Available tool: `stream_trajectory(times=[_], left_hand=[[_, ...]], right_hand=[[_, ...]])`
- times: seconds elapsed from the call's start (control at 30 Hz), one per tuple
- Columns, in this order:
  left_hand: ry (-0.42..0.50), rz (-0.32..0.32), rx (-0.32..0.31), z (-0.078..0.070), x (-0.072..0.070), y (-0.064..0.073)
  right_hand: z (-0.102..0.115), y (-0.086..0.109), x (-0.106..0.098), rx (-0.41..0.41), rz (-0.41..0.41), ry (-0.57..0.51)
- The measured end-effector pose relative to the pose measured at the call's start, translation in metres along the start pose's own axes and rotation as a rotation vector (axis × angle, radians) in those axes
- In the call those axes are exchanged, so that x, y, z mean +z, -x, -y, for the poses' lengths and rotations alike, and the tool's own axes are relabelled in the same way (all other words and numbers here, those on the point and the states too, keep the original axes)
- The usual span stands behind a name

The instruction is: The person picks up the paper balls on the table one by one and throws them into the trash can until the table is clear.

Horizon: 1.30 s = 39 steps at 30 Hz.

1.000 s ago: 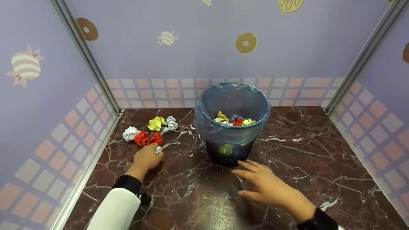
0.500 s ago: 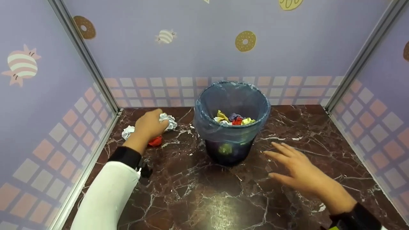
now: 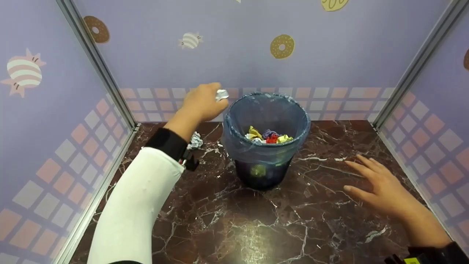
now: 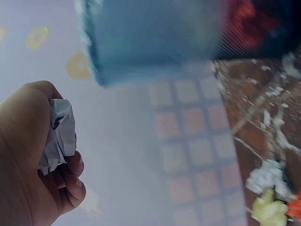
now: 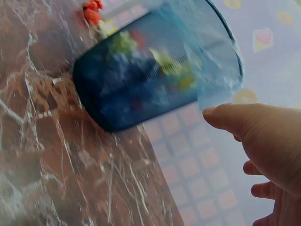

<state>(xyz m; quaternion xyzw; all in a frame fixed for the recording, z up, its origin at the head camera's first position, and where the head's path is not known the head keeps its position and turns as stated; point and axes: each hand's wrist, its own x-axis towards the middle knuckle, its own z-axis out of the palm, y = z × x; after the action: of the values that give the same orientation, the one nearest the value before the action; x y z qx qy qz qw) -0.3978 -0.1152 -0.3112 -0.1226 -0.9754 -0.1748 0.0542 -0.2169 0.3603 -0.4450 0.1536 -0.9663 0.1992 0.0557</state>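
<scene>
My left hand grips a crumpled white paper ball, raised just left of the bin's rim. The mesh wastebasket stands upright, lined with a translucent blue bag folded over its rim. Inside it lie crumpled paper balls in yellow, red, purple and white. Behind my left arm another white paper ball rests on the tabletop; a yellow ball and a red ball show beside it in the left wrist view. Off to the bin's right, my right hand hovers with fingers spread, holding nothing.
The brown marble-patterned tabletop carries small white paper scraps. Purple printed panels with metal corner posts enclose it at the back and both sides.
My left hand has lifted the white paper ball from the pile, moving up and right toward the bin's rim. My right hand has drawn away to the right.
</scene>
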Motion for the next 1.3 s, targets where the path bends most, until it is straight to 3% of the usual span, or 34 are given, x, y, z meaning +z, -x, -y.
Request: stream_trajectory(times=[0.13,0.27,0.53,0.73,1.0,1.3], left_hand=[[-0.025,0.028,0.063,-0.036,-0.002,-0.009],[-0.064,0.056,0.119,-0.066,0.005,-0.017],[-0.130,0.138,0.204,-0.107,0.028,-0.022],[-0.139,0.162,0.242,-0.118,0.039,-0.022],[-0.125,0.232,0.226,-0.119,0.045,-0.023],[-0.127,0.267,0.225,-0.120,0.048,-0.022]], right_hand=[[-0.020,0.010,-0.004,0.017,-0.049,-0.033],[-0.036,0.022,-0.005,0.052,-0.079,-0.065],[-0.055,0.038,0.000,0.111,-0.081,-0.107],[-0.059,0.042,0.008,0.104,-0.102,-0.136],[-0.056,0.042,0.013,0.104,-0.092,-0.155],[-0.053,0.039,0.019,0.086,-0.100,-0.165]])
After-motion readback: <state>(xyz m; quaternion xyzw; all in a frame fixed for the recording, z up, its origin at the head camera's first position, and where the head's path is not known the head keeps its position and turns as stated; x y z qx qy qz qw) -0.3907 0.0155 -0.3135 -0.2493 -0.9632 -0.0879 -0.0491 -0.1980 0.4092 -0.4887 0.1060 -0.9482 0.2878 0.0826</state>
